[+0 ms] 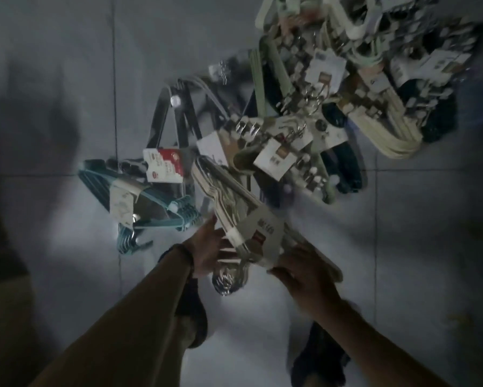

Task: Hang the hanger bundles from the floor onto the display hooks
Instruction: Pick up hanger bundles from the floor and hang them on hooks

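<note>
Cream hanger bundle (223, 196) (white-and-red label), teal hanger bundle (140, 202), pale grey floor tiles (53, 65).

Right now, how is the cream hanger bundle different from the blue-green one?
The cream bundle is held by the left hand and right hand; the teal bundle lies on the floor. Cream hangers look thicker, teal ones thin. Both wear a paper label.

dim, underexposed | motion blur throughout | glare on floor (151, 238) | dark edges
</note>
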